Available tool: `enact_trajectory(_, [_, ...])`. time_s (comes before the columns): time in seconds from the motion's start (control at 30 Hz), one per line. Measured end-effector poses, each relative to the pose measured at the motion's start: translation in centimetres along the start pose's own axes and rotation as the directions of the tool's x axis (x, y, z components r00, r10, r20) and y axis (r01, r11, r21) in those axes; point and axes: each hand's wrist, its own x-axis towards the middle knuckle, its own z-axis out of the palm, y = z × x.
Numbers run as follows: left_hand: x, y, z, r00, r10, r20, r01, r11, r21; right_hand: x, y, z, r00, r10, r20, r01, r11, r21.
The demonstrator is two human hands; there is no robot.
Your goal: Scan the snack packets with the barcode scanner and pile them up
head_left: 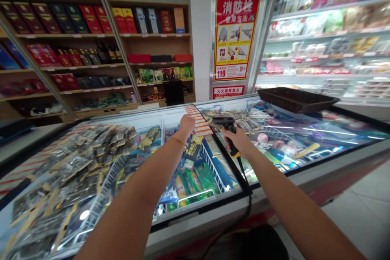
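My right hand is wrapped round the grip of a black barcode scanner with a yellow base. From the scanner a dark cable hangs down over the freezer's front edge. My left hand reaches further in, its fingers curled at the left edge of a white sheet with orange stripes. What the fingers hold, if anything, is hidden. Beneath both hands is a chest freezer with a dark-framed glass top. Green packaged ice creams lie in a wire basket below my left hand.
Many clear packets with wooden sticks cover the freezer's left side. A dark brown tray rests on the right-hand glass. Behind stand wooden shelves of boxes, a red fire-hydrant poster and a lit refrigerated display.
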Motion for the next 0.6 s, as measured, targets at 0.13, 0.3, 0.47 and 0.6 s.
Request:
enact_trajectory(0.13, [-0.5,-0.6,-8.0,0.991,0.010,-0.134,0.016,0.981,0.195,-0.6,0.2,5.4,0.995,-0.012,0.101,0.013,1.000,-0.007])
enact_trajectory(0.3, [-1.8,-0.9,-18.6,0.942,0.148,-0.300,-0.007,0.906,0.424,-1.2,1.7,11.0,0.977,-0.028,0.213,0.026,1.000,0.013])
enact_trajectory(0.47, [-3.0,-1.7,-26.8,0.868,0.272,-0.416,0.138,0.672,0.727,-1.4,3.8,12.3,0.964,-0.038,0.264,0.057,0.996,-0.064])
enact_trajectory(0.6, [-3.3,-2.6,-30.5,0.843,0.280,-0.460,0.247,0.558,0.792,-1.4,4.2,11.2,0.968,-0.007,0.252,0.021,0.998,-0.051])
